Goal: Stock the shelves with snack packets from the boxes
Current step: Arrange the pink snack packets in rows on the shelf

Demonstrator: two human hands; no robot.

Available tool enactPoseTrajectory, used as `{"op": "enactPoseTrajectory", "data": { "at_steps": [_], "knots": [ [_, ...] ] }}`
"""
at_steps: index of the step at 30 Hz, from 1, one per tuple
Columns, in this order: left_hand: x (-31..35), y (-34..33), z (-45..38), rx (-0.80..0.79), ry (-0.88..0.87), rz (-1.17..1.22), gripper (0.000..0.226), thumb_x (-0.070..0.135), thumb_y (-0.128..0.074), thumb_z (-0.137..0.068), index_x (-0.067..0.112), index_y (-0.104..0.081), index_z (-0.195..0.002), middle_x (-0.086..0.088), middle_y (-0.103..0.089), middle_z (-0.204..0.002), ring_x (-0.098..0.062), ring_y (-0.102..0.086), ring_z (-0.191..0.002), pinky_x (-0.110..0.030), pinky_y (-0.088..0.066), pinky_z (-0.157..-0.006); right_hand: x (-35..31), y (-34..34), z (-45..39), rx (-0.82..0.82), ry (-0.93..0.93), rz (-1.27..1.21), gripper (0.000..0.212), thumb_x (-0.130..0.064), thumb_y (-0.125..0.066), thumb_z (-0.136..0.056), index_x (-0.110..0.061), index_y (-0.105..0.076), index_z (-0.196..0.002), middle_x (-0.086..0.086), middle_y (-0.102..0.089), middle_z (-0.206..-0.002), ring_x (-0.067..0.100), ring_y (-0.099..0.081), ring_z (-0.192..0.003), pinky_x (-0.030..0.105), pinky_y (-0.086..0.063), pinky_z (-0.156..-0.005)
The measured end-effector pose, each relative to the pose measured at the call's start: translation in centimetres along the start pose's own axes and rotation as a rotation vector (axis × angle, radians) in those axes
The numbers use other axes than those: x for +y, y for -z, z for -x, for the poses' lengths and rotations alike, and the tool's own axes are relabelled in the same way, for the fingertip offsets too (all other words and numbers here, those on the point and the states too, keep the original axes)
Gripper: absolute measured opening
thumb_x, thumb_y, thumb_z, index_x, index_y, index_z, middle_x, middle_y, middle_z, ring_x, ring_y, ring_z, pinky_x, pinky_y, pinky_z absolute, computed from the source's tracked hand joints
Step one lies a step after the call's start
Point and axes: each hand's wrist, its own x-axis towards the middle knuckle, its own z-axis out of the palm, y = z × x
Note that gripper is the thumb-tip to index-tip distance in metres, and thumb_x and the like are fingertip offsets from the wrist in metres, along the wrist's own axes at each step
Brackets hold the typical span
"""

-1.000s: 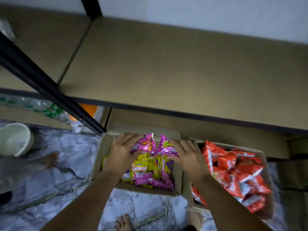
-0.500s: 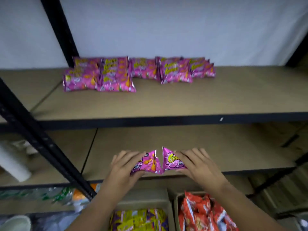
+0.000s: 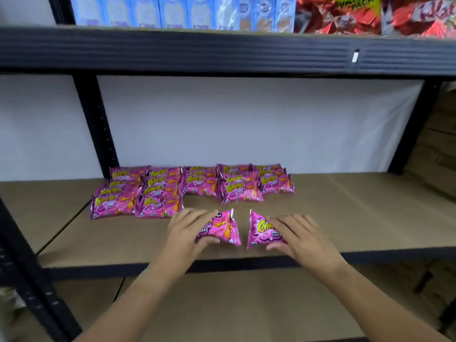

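My left hand [image 3: 188, 229] grips a pink snack packet [image 3: 223, 229] over the front of the brown middle shelf [image 3: 345, 218]. My right hand [image 3: 299, 234] grips a second pink packet [image 3: 260, 232] just to its right, a small gap between the two. Both packets are held by thumb below and fingers on top. Behind them, several rows of the same pink packets [image 3: 195, 186] lie overlapping near the back of the shelf. The boxes are out of view.
A black shelf beam [image 3: 222, 51] crosses overhead, with blue cartons [image 3: 172, 11] and red packets [image 3: 370, 13] on the shelf above. A black upright [image 3: 96, 124] stands at the back left. A lower brown shelf [image 3: 246, 304] lies under my arms.
Both hands lifted the two pink packets out of the box on the floor and brought them up to the middle shelf. My view rose from the boxes to the shelves.
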Motion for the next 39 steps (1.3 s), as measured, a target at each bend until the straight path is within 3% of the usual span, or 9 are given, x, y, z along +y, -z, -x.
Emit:
{"op": "enactPoseTrajectory", "data": {
  "at_steps": [4,8,13,17,23,25,28,32,39],
  "knots": [
    [-3.4,-2.0,-4.4,-0.052,0.054,-0.069,0.062,0.053,-0.066,-0.082,0.018,-0.063,-0.133,0.006,-0.065,-0.123,-0.018,-0.056,-0.111,-0.041,-0.043,-0.1,4.3,-2.7,-1.9,0.051,-0.072,0.05,0.05,-0.051,-0.045,-0.097,-0.015,-0.062,-0.128,0.001,-0.065,-0.108,0.024,-0.06,-0.091,0.035,-0.042,-0.078],
    [-6.3,-4.5,-7.5,-0.099,0.143,-0.103,0.06,0.032,-0.078,-0.079,0.014,-0.062,-0.134,-0.002,-0.065,-0.125,-0.021,-0.053,-0.118,-0.047,-0.03,-0.116,7.5,-7.1,-3.1,0.061,-0.182,0.06,0.045,-0.045,-0.047,-0.093,-0.018,-0.064,-0.125,0.001,-0.066,-0.113,0.026,-0.063,-0.096,0.04,-0.044,-0.083],
    [-9.2,-7.1,-9.9,-0.153,0.212,-0.092,0.054,0.019,-0.076,-0.085,0.01,-0.059,-0.136,-0.007,-0.06,-0.126,-0.028,-0.051,-0.124,-0.016,-0.007,-0.115,9.7,-12.1,-4.7,0.064,-0.278,0.031,0.039,-0.037,-0.054,-0.09,-0.023,-0.061,-0.126,-0.001,-0.065,-0.114,0.024,-0.059,-0.104,0.043,-0.04,-0.091],
    [-10.5,-8.5,-10.7,-0.176,0.237,-0.084,0.048,0.011,-0.072,-0.089,0.009,-0.057,-0.135,-0.008,-0.055,-0.13,-0.028,-0.045,-0.126,-0.033,-0.03,-0.111,10.6,-14.9,-5.4,0.036,-0.349,-0.016,0.046,-0.018,-0.08,-0.079,-0.019,-0.066,-0.123,0.002,-0.066,-0.115,0.027,-0.061,-0.106,0.049,-0.043,-0.099],
    [-10.3,-9.6,-10.5,-0.163,0.278,-0.13,0.047,-0.003,-0.057,-0.091,0.005,-0.049,-0.136,-0.011,-0.045,-0.137,-0.029,-0.031,-0.136,-0.045,-0.02,-0.12,11.8,-18.1,-5.5,-0.072,-0.34,-0.189,0.058,-0.002,-0.074,-0.081,-0.019,-0.057,-0.134,0.004,-0.063,-0.123,0.031,-0.055,-0.118,0.057,-0.046,-0.097],
    [-10.2,-10.0,-10.0,-0.176,0.318,-0.132,0.049,0.002,-0.055,-0.092,0.006,-0.045,-0.139,-0.011,-0.043,-0.144,-0.032,-0.022,-0.146,-0.05,-0.005,-0.124,11.5,-17.9,-5.2,-0.119,-0.345,-0.196,0.046,-0.019,-0.061,-0.092,-0.018,-0.056,-0.138,0.005,-0.061,-0.132,0.031,-0.05,-0.129,0.062,-0.039,-0.104],
    [-9.6,-10.5,-9.6,-0.186,0.382,-0.114,0.061,0.044,-0.033,-0.099,0.013,-0.033,-0.151,-0.001,-0.026,-0.161,-0.02,0.003,-0.154,-0.031,0.017,-0.119,10.7,-16.8,-4.9,-0.201,-0.392,-0.284,0.06,-0.052,-0.028,-0.1,-0.02,-0.046,-0.147,0.002,-0.045,-0.151,0.026,-0.026,-0.148,0.057,-0.017,-0.119],
    [-9.8,-11.3,-9.5,-0.232,0.402,-0.253,0.082,0.063,0.002,-0.094,0.017,-0.008,-0.16,0.005,0.006,-0.167,-0.013,0.026,-0.149,-0.035,0.017,-0.121,10.7,-16.3,-4.9,-0.226,-0.415,-0.348,0.082,-0.067,0.003,-0.095,-0.024,-0.039,-0.15,0.001,-0.031,-0.159,0.018,-0.006,-0.151,0.047,0.0,-0.123],
    [-10.3,-12.0,-9.1,-0.336,0.41,-0.415,0.077,0.058,0.004,-0.093,0.016,0.013,-0.157,-0.001,0.025,-0.163,-0.024,0.035,-0.145,-0.042,0.017,-0.121,10.1,-16.8,-4.9,-0.204,-0.441,-0.261,0.059,-0.044,-0.022,-0.099,-0.019,-0.049,-0.145,0.011,-0.042,-0.153,0.028,-0.018,-0.148,0.05,-0.008,-0.119]
  ]
}}
